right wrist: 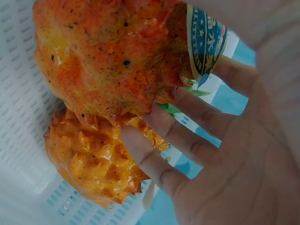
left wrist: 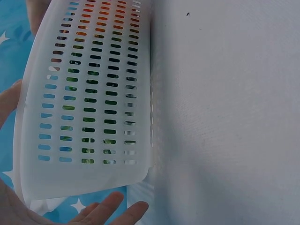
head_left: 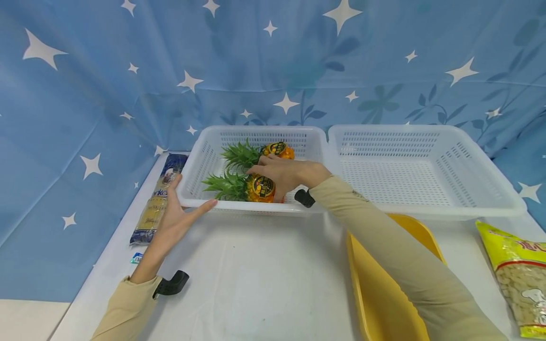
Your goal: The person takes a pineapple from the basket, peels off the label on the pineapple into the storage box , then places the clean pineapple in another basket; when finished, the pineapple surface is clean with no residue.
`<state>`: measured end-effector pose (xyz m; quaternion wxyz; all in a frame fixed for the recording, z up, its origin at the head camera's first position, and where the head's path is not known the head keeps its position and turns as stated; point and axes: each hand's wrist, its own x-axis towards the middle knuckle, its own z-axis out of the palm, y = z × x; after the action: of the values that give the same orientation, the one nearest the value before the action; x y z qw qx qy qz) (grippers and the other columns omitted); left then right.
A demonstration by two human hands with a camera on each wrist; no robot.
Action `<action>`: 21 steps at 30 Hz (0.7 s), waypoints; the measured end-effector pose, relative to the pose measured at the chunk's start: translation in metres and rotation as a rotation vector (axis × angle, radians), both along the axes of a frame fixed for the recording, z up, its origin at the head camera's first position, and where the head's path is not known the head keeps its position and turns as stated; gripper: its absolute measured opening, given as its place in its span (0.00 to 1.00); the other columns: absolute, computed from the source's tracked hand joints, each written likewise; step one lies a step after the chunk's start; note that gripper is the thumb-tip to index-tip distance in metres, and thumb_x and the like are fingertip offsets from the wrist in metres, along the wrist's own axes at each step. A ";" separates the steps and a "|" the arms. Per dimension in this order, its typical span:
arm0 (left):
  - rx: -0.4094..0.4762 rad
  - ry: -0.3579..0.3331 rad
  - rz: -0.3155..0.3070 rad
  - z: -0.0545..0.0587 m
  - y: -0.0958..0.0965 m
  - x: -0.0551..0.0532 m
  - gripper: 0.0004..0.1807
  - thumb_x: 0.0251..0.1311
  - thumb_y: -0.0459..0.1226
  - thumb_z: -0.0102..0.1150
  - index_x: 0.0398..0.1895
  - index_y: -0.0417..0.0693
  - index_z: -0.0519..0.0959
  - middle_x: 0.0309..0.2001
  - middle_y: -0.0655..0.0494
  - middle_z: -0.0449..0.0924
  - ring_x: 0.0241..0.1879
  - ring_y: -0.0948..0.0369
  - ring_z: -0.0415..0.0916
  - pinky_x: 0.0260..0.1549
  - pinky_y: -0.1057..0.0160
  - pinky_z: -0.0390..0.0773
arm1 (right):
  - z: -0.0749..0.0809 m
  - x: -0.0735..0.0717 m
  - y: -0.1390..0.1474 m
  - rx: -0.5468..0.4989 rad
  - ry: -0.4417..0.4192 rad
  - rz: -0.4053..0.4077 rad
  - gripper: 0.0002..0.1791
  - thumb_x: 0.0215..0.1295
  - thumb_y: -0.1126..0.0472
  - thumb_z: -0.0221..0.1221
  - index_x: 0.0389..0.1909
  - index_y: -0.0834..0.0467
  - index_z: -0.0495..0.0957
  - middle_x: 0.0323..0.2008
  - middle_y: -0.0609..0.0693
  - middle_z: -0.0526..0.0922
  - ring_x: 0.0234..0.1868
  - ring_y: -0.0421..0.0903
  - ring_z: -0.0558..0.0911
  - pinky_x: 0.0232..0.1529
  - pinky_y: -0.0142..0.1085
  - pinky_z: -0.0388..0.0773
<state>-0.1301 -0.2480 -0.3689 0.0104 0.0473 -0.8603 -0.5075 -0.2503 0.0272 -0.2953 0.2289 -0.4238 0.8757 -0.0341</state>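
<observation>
Two orange pineapples with green leaf crowns and dark round labels lie side by side in the left white basket (head_left: pixel 251 206). My right hand (head_left: pixel 290 173) grips the nearer pineapple (head_left: pixel 261 188), thumb on its near side and fingers on its far side. In the right wrist view, those fingers (right wrist: pixel 201 145) reach between it and the farther pineapple (right wrist: pixel 93 154). My left hand (head_left: pixel 177 220) touches the basket's front left corner, its thumb along the rim and its other fingers extended outside. The left wrist view shows the slotted basket wall (left wrist: pixel 93 93).
Another white basket (head_left: pixel 426 210) stands to the right. A yellow bin (head_left: pixel 375 293) lies under my right forearm. On the left is a blue and tan packet (head_left: pixel 151 213) with a small blue-white packet (head_left: pixel 136 258); a yellow snack bag (head_left: pixel 516 274) is at the far right.
</observation>
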 end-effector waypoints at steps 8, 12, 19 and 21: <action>-0.005 -0.003 0.002 0.000 0.000 -0.001 0.66 0.64 0.52 0.71 0.85 0.55 0.28 0.84 0.40 0.32 0.81 0.37 0.41 0.73 0.27 0.49 | -0.002 0.000 -0.002 -0.009 -0.073 -0.050 0.57 0.59 0.67 0.75 0.84 0.50 0.52 0.71 0.57 0.61 0.43 0.49 0.75 0.36 0.37 0.75; -0.004 -0.001 0.001 -0.001 0.000 -0.001 0.66 0.64 0.52 0.71 0.85 0.54 0.28 0.84 0.39 0.33 0.80 0.37 0.42 0.73 0.27 0.49 | -0.003 0.000 -0.004 0.001 -0.073 -0.051 0.58 0.59 0.69 0.73 0.85 0.50 0.50 0.72 0.57 0.60 0.42 0.48 0.75 0.35 0.36 0.75; 0.012 0.006 0.002 -0.001 0.000 0.000 0.66 0.64 0.51 0.72 0.85 0.55 0.28 0.83 0.38 0.36 0.80 0.37 0.44 0.73 0.28 0.50 | -0.002 0.002 -0.006 0.042 -0.050 -0.029 0.59 0.60 0.65 0.75 0.85 0.49 0.48 0.74 0.58 0.58 0.56 0.50 0.74 0.48 0.40 0.81; 0.020 0.009 0.001 -0.001 0.000 0.000 0.66 0.63 0.50 0.72 0.85 0.55 0.28 0.82 0.37 0.40 0.80 0.37 0.46 0.73 0.29 0.50 | -0.001 0.002 -0.007 0.037 -0.046 -0.020 0.59 0.59 0.66 0.75 0.85 0.50 0.49 0.75 0.58 0.59 0.57 0.51 0.75 0.49 0.41 0.81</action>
<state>-0.1299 -0.2478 -0.3699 0.0141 0.0454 -0.8551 -0.5163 -0.2482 0.0203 -0.2967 0.2561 -0.4097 0.8750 -0.0299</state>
